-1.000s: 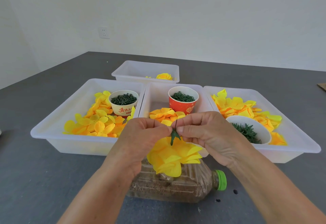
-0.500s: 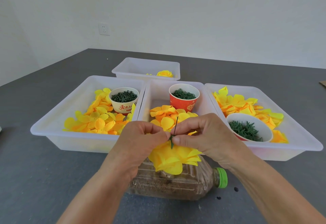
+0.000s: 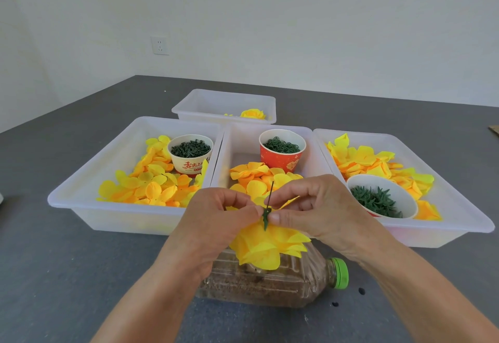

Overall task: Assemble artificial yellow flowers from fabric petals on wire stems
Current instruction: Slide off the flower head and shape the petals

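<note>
A yellow fabric flower hangs head-down in front of me, its thin green wire stem pointing up. A small green calyx piece sits on the stem just above the petals. My left hand and my right hand meet at that spot, thumbs and forefingers pinching the calyx and stem from either side. Loose yellow and orange petals fill the white trays behind.
Three white trays stand side by side, a fourth tray behind holds a finished flower. Cups hold green parts: a cream cup, a red cup, a white bowl. A green-capped plastic bottle lies under my hands.
The calyx has slid down the stem toward the petals, so more bare wire shows above my fingers. Both hands kept pinching at the same spot; the view tilted slightly.
</note>
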